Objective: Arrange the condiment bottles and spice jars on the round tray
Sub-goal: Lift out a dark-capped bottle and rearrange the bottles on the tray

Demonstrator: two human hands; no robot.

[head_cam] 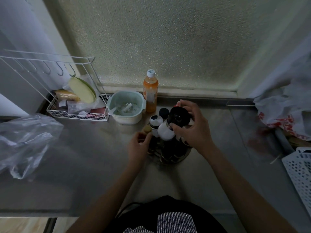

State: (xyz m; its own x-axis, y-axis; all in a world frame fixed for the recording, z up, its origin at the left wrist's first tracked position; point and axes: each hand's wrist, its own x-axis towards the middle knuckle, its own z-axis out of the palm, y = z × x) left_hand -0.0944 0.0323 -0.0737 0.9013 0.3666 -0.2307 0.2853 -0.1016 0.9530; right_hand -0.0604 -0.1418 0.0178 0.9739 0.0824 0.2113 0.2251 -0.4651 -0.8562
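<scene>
A cluster of dark condiment bottles stands on a round tray (170, 161) on the steel counter. My right hand (193, 126) grips the top of a tall dark bottle with a black cap (178, 117). Beside it stand a bottle with a white cap (165, 131), a black-and-white capped bottle (155, 121) and a dark-capped one (164, 112) behind. My left hand (138, 146) curls around a small jar with a tan lid (147, 129) at the tray's left edge. The lower parts of the bottles are dark and hard to tell apart.
An orange drink bottle (150, 91) stands at the back by the frosted window. A pale green strainer bowl (126, 106) sits left of it, then a white wire rack (70, 105). Plastic bags lie far left (25, 140) and right (282, 113). A white perforated basket (301, 169) is at right.
</scene>
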